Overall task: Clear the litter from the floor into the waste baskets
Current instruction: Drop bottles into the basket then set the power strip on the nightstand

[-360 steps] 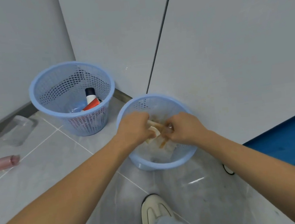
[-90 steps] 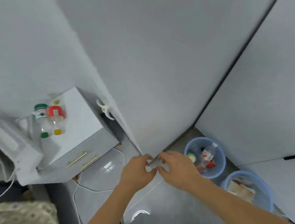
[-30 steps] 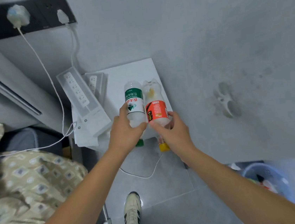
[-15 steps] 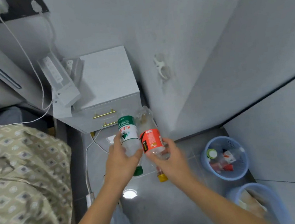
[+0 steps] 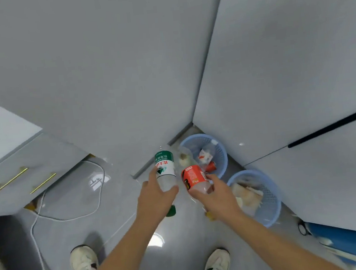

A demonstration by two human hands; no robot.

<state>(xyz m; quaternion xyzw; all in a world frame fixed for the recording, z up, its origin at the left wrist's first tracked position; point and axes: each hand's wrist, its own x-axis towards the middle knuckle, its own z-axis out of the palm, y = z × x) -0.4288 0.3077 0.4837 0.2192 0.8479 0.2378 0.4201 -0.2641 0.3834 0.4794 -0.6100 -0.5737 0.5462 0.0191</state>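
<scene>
Green-label bottle (image 5: 165, 169) lower body hidden by left hand (image 5: 155, 198), orange-label bottle (image 5: 194, 178) neck behind right hand (image 5: 216, 197), bedside cabinet (image 5: 8, 154) cut by left edge, far basket (image 5: 221, 152) contents blurred

A green-labelled clear bottle (image 5: 165, 171) and an orange-labelled one (image 5: 194, 180) are held side by side, caps down, above the floor near two blue mesh baskets (image 5: 220, 152) (image 5: 270, 193) containing litter.

Two bottles above blue baskets.
Green-and-white labelled bottle (image 5: 165, 169), orange-red labelled bottle (image 5: 194, 177); light blue latticed baskets (image 5: 220, 152); grey floor (image 5: 80, 201).
</scene>
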